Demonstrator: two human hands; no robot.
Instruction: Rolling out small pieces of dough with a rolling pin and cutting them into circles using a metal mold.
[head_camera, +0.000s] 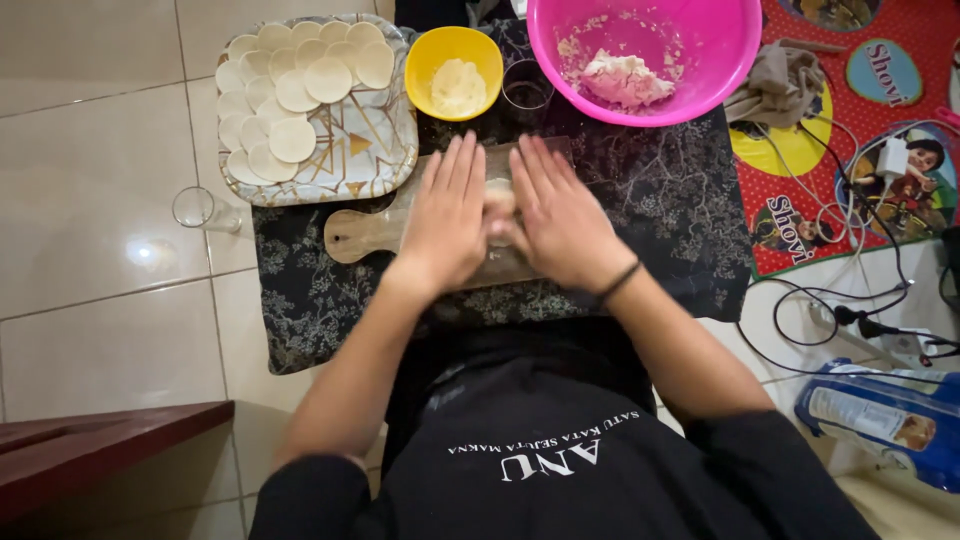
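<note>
My left hand (446, 215) and my right hand (560, 215) lie flat, palms down, side by side on a wooden cutting board (352, 235) that rests on a dark patterned cloth (680, 200). Between and under the palms shows a pale piece of dough (497, 203), with something glassy beneath the hands that I cannot make out. A black band circles my right wrist. Beyond the hands stand a yellow bowl (453, 72) holding pale flour or dough and a pink bowl (645, 55) with a lump of dough.
A patterned tray (375, 150) at the upper left carries several thin round dough discs. A clear glass (200, 208) stands on the tiled floor at left, another by the bowls. A red printed mat, cables, a charger and a blue packet lie at right. Dark wooden edge at lower left.
</note>
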